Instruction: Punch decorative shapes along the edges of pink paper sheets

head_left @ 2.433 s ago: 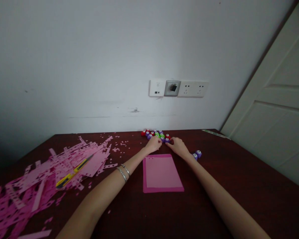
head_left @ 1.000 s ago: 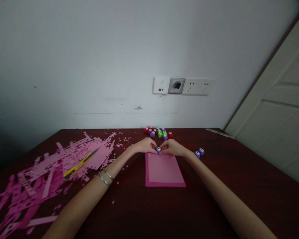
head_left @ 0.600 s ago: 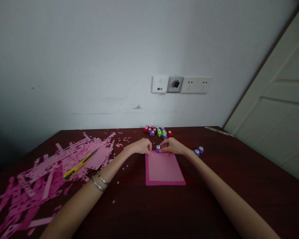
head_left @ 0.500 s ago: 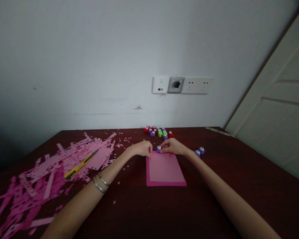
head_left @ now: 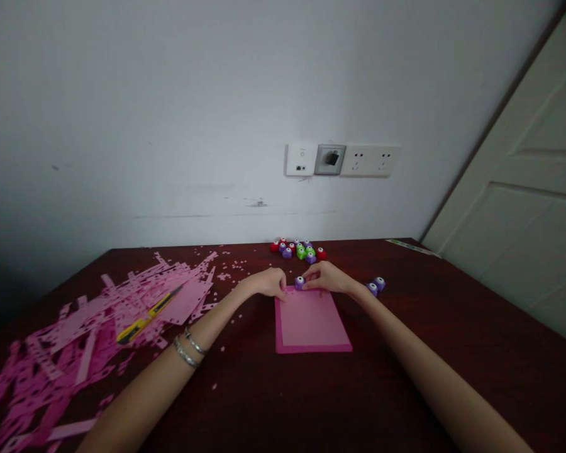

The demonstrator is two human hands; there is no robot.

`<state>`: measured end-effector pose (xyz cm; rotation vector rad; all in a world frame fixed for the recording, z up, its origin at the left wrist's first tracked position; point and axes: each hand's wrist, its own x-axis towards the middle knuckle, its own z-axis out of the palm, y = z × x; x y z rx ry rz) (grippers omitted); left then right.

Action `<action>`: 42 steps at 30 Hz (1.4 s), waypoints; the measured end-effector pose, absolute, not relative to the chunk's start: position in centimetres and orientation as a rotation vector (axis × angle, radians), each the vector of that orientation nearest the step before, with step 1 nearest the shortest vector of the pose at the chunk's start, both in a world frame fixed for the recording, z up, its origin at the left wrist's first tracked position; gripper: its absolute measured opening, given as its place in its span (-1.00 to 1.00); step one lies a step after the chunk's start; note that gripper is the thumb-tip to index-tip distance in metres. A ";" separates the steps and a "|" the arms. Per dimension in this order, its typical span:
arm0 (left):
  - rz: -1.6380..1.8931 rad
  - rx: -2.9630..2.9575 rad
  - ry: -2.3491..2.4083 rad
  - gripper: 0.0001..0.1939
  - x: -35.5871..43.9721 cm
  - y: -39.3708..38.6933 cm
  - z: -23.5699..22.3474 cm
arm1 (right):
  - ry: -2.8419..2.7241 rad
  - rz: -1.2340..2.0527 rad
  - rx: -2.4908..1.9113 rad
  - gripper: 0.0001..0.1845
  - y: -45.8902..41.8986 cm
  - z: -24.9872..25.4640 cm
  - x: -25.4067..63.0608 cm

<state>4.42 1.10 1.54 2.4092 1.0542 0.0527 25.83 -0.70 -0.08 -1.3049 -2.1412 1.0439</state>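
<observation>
A small purple craft punch (head_left: 299, 283) with a white button sits at the top edge of the light pink paper (head_left: 311, 321). My right hand (head_left: 326, 278) is closed on the punch from its right side. At the paper's top left corner, my left hand (head_left: 271, 282) pinches the sheet between thumb and fingers. Beneath the light sheet lies darker pink paper (head_left: 311, 349), showing along the left and bottom edges. A few small punched marks appear near the top left corner. The fingertips of my right hand partly cover the top edge.
Red, green and purple craft punches (head_left: 300, 251) cluster near the wall. Two purple punches (head_left: 376, 285) stand to the right of my right hand. Pink paper scraps (head_left: 89, 340) pile up at the left, with a yellow utility knife (head_left: 144, 321) on them. A ruler-like strip (head_left: 412, 248) lies far right.
Both hands have come back from the punch cluster to the paper's top edge with a purple punch. My left hand has since let go of the punch and moved left to the paper's corner.
</observation>
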 end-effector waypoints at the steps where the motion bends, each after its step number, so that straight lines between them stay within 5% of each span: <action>1: 0.042 2.394 1.055 -0.85 4.4 1.2 1.5 | -2.139 1.059 -1.305 -0.62 -0.7 -0.1 25.8; 17: -0.049 2.310 0.909 -0.96 4.2 1.3 1.8 | -2.191 0.984 -1.308 -0.58 -1.0 -0.1 25.7; 26: -0.072 2.357 0.967 -0.87 4.3 1.0 2.0 | -2.265 0.833 -1.277 -0.57 -0.8 -0.1 25.9; 42: 0.045 2.281 0.921 -0.90 4.1 1.1 2.5 | -2.467 0.961 -1.297 -0.76 -1.9 1.9 26.0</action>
